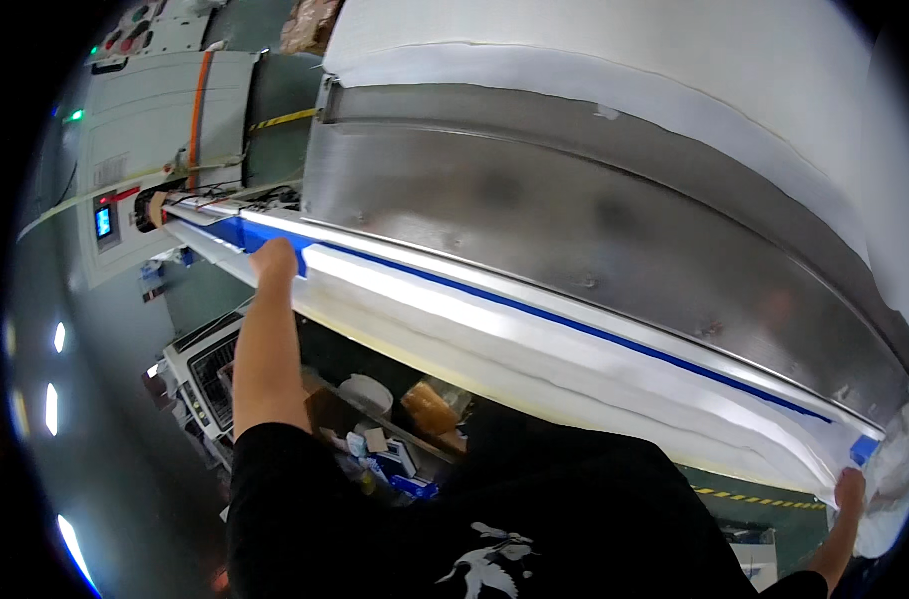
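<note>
A long white sheet, thin and soft-looking, stretches across in front of me from left to right. My left hand is closed at its left end, over a wide blue strip. Far to the right, my right hand pinches the sheet's other end, just below a small blue patch. A narrow blue line runs along the sheet's far edge, beside a bright straight rail. The fingertips of both hands are mostly hidden.
Beyond the rail rises a brushed metal panel with white material draped above it. A pale machine cabinet with a small lit screen stands at left. Below the sheet are a box of mixed items and a white bucket.
</note>
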The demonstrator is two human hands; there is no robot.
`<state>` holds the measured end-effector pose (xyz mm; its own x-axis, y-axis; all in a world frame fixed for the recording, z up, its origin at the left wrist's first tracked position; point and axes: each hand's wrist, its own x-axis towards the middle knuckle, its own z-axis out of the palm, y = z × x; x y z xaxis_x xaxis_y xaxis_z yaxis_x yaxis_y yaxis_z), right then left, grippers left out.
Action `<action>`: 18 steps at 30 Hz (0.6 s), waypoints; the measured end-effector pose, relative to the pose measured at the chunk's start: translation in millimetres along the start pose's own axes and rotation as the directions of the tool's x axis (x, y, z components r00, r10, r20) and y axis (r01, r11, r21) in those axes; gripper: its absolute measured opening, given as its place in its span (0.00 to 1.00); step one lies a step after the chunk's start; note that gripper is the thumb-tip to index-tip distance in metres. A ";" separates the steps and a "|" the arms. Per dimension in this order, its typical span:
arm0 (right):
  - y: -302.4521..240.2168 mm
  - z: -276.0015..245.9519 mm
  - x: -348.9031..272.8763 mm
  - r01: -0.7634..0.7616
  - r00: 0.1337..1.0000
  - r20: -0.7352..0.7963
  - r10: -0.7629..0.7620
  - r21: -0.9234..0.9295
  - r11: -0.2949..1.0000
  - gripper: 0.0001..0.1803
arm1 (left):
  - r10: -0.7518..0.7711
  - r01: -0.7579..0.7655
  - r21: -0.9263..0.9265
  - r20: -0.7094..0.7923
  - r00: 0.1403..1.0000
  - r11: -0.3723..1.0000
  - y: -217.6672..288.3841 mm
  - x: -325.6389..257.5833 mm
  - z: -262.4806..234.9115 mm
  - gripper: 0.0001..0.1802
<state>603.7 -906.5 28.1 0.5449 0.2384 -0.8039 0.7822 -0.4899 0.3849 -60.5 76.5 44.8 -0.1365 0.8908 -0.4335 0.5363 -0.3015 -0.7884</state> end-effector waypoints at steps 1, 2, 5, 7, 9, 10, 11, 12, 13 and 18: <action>10.0 9.1 -5.0 0.068 0.997 -0.019 -0.068 -0.036 0.997 0.08 | -0.009 -0.008 -0.163 -0.104 0.995 0.987 -5.1 5.4 9.8 0.16; 4.7 4.1 2.9 0.193 0.981 -0.015 -0.193 -0.029 0.981 0.07 | 0.009 -0.036 -0.181 -0.152 0.988 0.983 -15.2 9.8 21.1 0.16; -28.6 -13.5 20.5 -0.045 0.938 0.342 0.056 -0.039 0.998 0.15 | 0.084 -0.250 -0.380 -0.402 0.912 0.891 -0.3 20.6 55.5 0.19; -78.9 -72.0 16.9 0.019 0.967 0.246 -0.072 0.214 0.977 0.20 | 0.115 -0.252 -0.360 -0.360 0.926 0.898 39.1 -22.5 18.9 0.17; -102.6 -120.6 -1.4 -0.018 0.956 0.279 -0.088 0.356 0.934 0.29 | 0.132 -0.272 -0.381 -0.355 0.926 0.884 76.7 -73.4 -18.9 0.16; -108.2 -128.9 -7.1 0.011 0.951 0.284 -0.124 0.367 0.930 0.30 | 0.170 -0.328 -0.389 -0.386 0.906 0.861 87.8 -83.8 -20.7 0.16; -115.4 -131.2 -3.5 0.048 0.942 0.289 -0.170 0.386 0.921 0.30 | 0.205 -0.377 -0.385 -0.418 0.885 0.842 99.9 -87.4 -23.6 0.16; -120.9 -133.0 3.0 0.073 0.931 0.309 -0.195 0.365 0.928 0.30 | 0.236 -0.423 -0.379 -0.449 0.862 0.823 109.4 -91.0 -27.3 0.15; -124.5 -131.6 8.1 0.097 0.916 0.335 -0.219 0.346 0.933 0.30 | 0.256 -0.455 -0.376 -0.471 0.844 0.807 117.8 -96.0 -32.0 0.15; -174.8 -159.1 23.6 0.193 0.949 0.159 -0.271 0.386 0.902 0.28 | 0.288 -0.531 -0.388 -0.530 0.797 0.753 121.1 -103.7 -30.2 0.15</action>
<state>527.9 -681.9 14.0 0.2571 0.2256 -0.9397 0.6940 -0.7198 0.0170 43.6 -42.1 7.4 0.4873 0.8037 -0.3415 0.8000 -0.5677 -0.1943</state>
